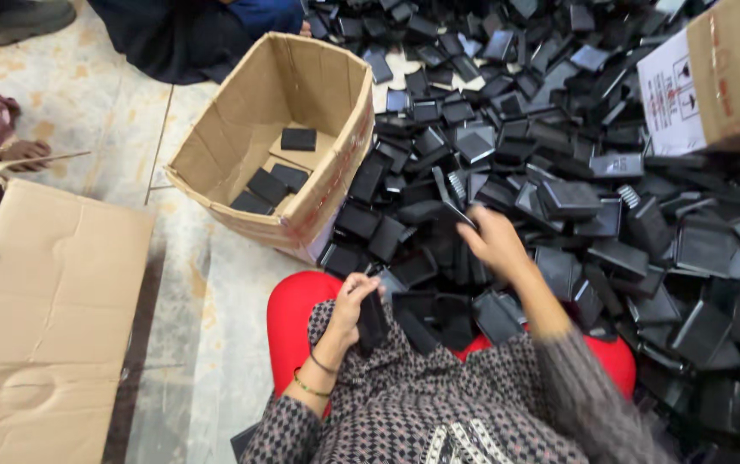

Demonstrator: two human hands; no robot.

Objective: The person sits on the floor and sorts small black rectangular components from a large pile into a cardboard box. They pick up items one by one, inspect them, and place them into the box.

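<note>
At the left, an open cardboard box [280, 137] is seen with a few black pieces on its floor. Nearer, the left hand [354, 302] is closed round a black plastic piece [373, 322], held upright at the lap. To the right and farther out, the right hand [492, 241] — blurred — is curled on the pile of black pieces [576, 172]; whether anything is pinched cannot be told.

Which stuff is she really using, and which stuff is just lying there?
In use: left hand holding a black part; right hand in the black pile; open box with a few parts.

Lying about: flat cardboard; labelled box.
</note>
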